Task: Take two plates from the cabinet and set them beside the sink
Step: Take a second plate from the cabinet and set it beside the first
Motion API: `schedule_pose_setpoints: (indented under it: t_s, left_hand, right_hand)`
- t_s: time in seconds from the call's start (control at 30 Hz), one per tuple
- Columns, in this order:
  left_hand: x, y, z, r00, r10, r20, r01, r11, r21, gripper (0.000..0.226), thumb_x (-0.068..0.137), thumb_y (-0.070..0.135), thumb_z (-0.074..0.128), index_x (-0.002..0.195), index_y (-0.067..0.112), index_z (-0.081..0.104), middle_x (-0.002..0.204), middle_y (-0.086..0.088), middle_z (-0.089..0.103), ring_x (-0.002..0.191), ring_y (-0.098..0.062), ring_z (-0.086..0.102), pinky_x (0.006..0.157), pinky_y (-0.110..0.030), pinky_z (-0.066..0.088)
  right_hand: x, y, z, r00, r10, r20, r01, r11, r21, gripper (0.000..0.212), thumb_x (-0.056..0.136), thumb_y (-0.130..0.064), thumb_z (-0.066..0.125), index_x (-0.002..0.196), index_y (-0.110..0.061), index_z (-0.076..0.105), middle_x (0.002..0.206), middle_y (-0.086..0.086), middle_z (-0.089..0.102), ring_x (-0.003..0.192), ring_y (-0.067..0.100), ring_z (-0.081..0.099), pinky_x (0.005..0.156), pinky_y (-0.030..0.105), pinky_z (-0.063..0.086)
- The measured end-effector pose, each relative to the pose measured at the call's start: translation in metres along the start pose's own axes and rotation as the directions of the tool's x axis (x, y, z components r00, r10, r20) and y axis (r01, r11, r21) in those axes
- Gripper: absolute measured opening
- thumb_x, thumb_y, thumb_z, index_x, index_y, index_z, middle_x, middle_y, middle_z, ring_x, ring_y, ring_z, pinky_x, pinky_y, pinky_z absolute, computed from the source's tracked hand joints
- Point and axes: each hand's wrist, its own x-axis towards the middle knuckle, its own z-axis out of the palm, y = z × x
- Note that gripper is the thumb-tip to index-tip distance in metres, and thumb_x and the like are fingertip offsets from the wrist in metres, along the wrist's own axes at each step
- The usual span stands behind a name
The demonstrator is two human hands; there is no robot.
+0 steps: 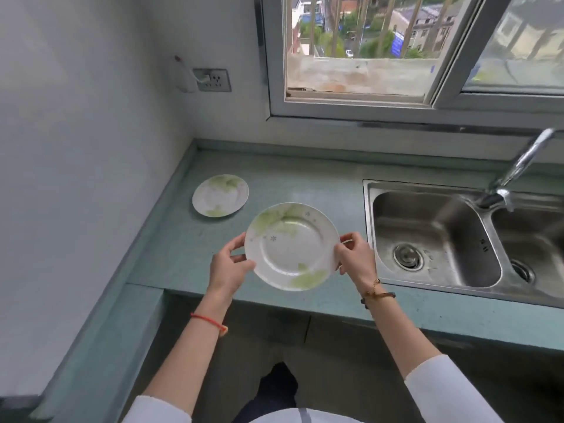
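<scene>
A white plate with green leaf prints [291, 245] is held over the green counter [305, 184], tilted slightly toward me. My left hand [230, 267] grips its left rim and my right hand [355, 254] grips its right rim. A second plate of the same pattern [220, 195] lies flat on the counter at the back left, near the wall corner. The steel double sink [433, 239] is sunk into the counter just right of the held plate.
A chrome tap [518, 166] arches over the sink's divider. A wall socket with a white plug [210, 79] sits on the left wall above the counter. A window [366, 50] runs along the back wall. The counter's front edge lies below my wrists.
</scene>
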Motion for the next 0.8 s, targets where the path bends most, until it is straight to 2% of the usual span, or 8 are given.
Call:
schedule_pose_setpoints:
  t_s: [0.1, 0.2, 0.3, 0.43, 0.5, 0.57, 0.63, 0.8]
  left_hand:
    - [0.063, 0.006, 0.004, 1.000, -0.016, 0.024, 0.015, 0.999, 0.029, 0.071, 0.076, -0.015, 0.064, 0.136, 0.024, 0.058, 0.110, 0.014, 0.069, 0.098, -0.016, 0.072, 0.074, -0.027, 0.059]
    - [0.118, 0.007, 0.006, 0.998, -0.040, 0.048, 0.037, 0.998, 0.053, 0.071, 0.074, -0.013, 0.064, 0.133, 0.026, 0.060, 0.102, 0.018, 0.070, 0.095, -0.017, 0.073, 0.083, -0.038, 0.060]
    - [0.164, 0.005, 0.009, 0.996, -0.054, 0.068, 0.049, 0.996, 0.075, 0.071, 0.073, -0.012, 0.064, 0.133, 0.026, 0.059, 0.114, 0.012, 0.070, 0.097, -0.017, 0.073, 0.084, -0.035, 0.059]
    - [0.216, 0.001, 0.016, 0.993, -0.083, 0.089, 0.073, 0.991, 0.110, 0.072, 0.075, -0.013, 0.063, 0.138, 0.021, 0.056, 0.116, 0.010, 0.067, 0.098, -0.019, 0.072, 0.092, -0.041, 0.058]
    - [0.236, 0.000, 0.020, 0.990, -0.097, 0.105, 0.084, 0.989, 0.125, 0.073, 0.075, -0.015, 0.060, 0.140, 0.018, 0.054, 0.121, 0.009, 0.064, 0.093, -0.016, 0.070, 0.091, -0.037, 0.058]
    - [0.252, -0.001, 0.024, 0.984, -0.122, 0.130, 0.101, 0.983, 0.156, 0.074, 0.076, -0.016, 0.058, 0.141, 0.018, 0.052, 0.125, 0.009, 0.062, 0.090, -0.013, 0.069, 0.083, -0.030, 0.057]
    - [0.268, -0.005, 0.027, 0.976, -0.142, 0.163, 0.112, 0.978, 0.178, 0.074, 0.077, -0.017, 0.057, 0.142, 0.018, 0.051, 0.132, 0.005, 0.061, 0.095, -0.016, 0.069, 0.081, -0.028, 0.055]
    - [0.297, -0.012, 0.041, 0.964, -0.190, 0.187, 0.152, 0.968, 0.199, 0.078, 0.077, -0.018, 0.058, 0.146, 0.018, 0.048, 0.142, 0.000, 0.057, 0.110, -0.024, 0.066, 0.096, -0.039, 0.055]
  right_hand:
    - [0.051, -0.010, 0.021, 0.999, 0.036, -0.027, -0.037, 0.999, -0.028, 0.014, 0.085, -0.008, 0.052, 0.098, -0.005, 0.056, 0.083, 0.010, 0.067, 0.053, 0.024, 0.059, 0.040, 0.024, 0.043]
    - [0.097, -0.018, 0.042, 0.997, 0.064, -0.039, -0.066, 0.996, -0.062, 0.012, 0.084, -0.008, 0.052, 0.096, -0.007, 0.055, 0.083, 0.009, 0.065, 0.051, 0.023, 0.059, 0.035, 0.021, 0.042]
    - [0.136, -0.025, 0.058, 0.996, 0.085, -0.025, -0.088, 0.990, -0.114, 0.009, 0.085, -0.009, 0.052, 0.094, -0.010, 0.053, 0.082, 0.005, 0.063, 0.051, 0.020, 0.061, 0.033, 0.020, 0.042]
    - [0.182, -0.029, 0.077, 0.993, 0.114, -0.005, -0.113, 0.976, -0.184, 0.008, 0.086, -0.011, 0.051, 0.094, -0.011, 0.051, 0.079, 0.005, 0.065, 0.052, 0.021, 0.065, 0.037, 0.021, 0.045]
    - [0.199, -0.028, 0.084, 0.991, 0.135, 0.002, -0.131, 0.968, -0.212, 0.010, 0.087, -0.012, 0.050, 0.097, -0.011, 0.051, 0.078, 0.006, 0.067, 0.056, 0.025, 0.069, 0.043, 0.027, 0.053]
    - [0.214, -0.024, 0.089, 0.987, 0.159, 0.007, -0.152, 0.959, -0.238, 0.012, 0.087, -0.012, 0.050, 0.099, -0.011, 0.052, 0.077, 0.007, 0.069, 0.063, 0.029, 0.072, 0.054, 0.037, 0.061]
    - [0.227, -0.019, 0.093, 0.984, 0.179, 0.012, -0.170, 0.951, -0.259, 0.013, 0.088, -0.012, 0.049, 0.101, -0.010, 0.052, 0.080, 0.008, 0.069, 0.066, 0.030, 0.074, 0.059, 0.042, 0.063]
    - [0.255, -0.014, 0.099, 0.967, 0.250, 0.041, -0.229, 0.932, -0.280, 0.017, 0.086, -0.006, 0.046, 0.101, -0.011, 0.052, 0.092, 0.012, 0.067, 0.068, 0.032, 0.073, 0.056, 0.037, 0.062]
